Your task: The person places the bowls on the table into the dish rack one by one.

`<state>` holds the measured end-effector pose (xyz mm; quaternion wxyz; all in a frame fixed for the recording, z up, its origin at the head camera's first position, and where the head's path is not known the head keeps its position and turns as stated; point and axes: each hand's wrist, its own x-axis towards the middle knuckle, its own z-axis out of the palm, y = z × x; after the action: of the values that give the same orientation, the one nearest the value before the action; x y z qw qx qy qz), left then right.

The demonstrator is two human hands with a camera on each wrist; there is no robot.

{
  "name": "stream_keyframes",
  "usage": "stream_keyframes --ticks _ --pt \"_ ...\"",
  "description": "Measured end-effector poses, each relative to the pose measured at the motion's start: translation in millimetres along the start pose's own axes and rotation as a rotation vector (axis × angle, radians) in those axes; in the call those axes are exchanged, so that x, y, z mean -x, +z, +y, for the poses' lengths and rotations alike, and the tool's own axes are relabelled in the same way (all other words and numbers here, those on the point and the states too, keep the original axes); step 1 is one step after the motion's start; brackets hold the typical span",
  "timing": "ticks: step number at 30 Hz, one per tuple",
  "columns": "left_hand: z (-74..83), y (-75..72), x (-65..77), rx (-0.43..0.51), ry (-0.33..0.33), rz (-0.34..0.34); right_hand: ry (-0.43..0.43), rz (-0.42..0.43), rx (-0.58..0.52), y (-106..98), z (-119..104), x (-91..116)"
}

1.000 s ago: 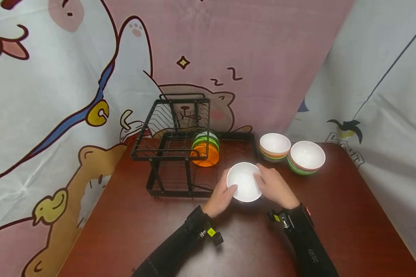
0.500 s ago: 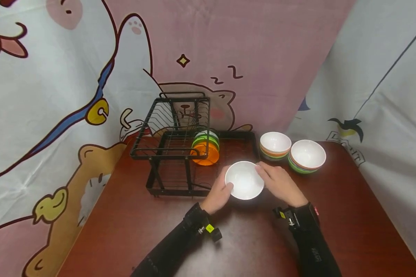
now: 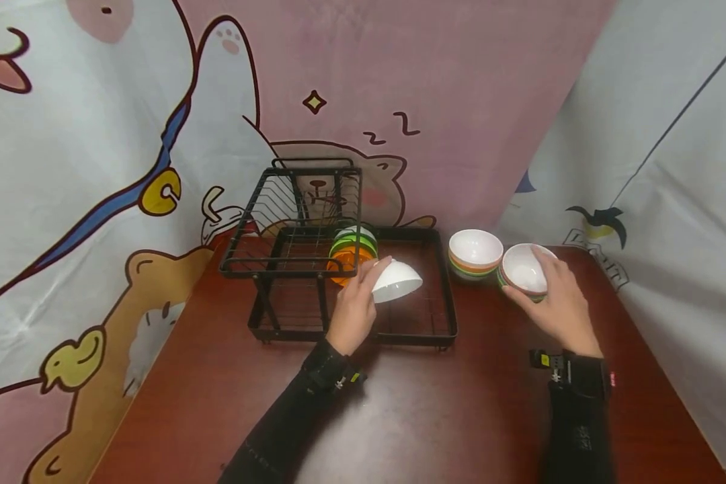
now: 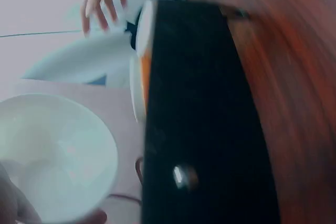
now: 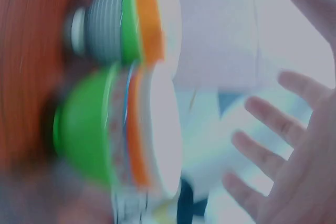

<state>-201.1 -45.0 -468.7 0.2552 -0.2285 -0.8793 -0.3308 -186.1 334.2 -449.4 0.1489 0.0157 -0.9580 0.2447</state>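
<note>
My left hand (image 3: 355,306) grips a white bowl (image 3: 398,282), tipped with its opening facing down and forward, over the black dish rack (image 3: 411,338). In the left wrist view the bowl's pale inside (image 4: 58,156) shows, with fingertips at its edge. My right hand (image 3: 559,302) reaches over the right stack of bowls (image 3: 523,267), fingers spread. The right wrist view shows those fingers (image 5: 268,153) apart from the stack, which has a white bowl on top, orange below and a green bowl (image 5: 84,127) at the bottom. Behind the left hand, an orange bowl (image 3: 342,265) stands on its side in the rack.
A second stack of bowls (image 3: 474,250), white on top, stands just left of the right stack. Green and pale bowls (image 3: 353,236) line up behind the orange one. The rack's raised wire shelf (image 3: 287,273) overhangs its left half. A printed cloth (image 3: 448,134) backs the table.
My right hand has let go of the white bowl and moved right to the right stack. My left hand has carried the bowl left and tipped it over the rack.
</note>
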Motion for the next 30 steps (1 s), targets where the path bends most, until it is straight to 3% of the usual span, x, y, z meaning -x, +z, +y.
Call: stream_keyframes --ticks 4,9,17,23,30 --pt "-5.8 -0.5 -1.2 -0.206 0.035 -0.002 0.122 -0.003 0.008 -8 42 5" --pt "-10.6 1.6 0.3 -0.405 0.026 -0.023 0.259 -0.095 -0.011 -1 87 19" --pt "-16.3 9.8 0.3 -0.67 0.03 -0.009 0.324 -0.284 0.003 21 117 34" --pt "-23.1 19.5 -6.7 -0.756 -0.019 -0.01 0.326 -0.356 -0.002 21 118 33" --pt "-26.1 24.1 -14.0 -0.689 -0.146 0.015 0.314 -0.367 0.011 20 117 31"
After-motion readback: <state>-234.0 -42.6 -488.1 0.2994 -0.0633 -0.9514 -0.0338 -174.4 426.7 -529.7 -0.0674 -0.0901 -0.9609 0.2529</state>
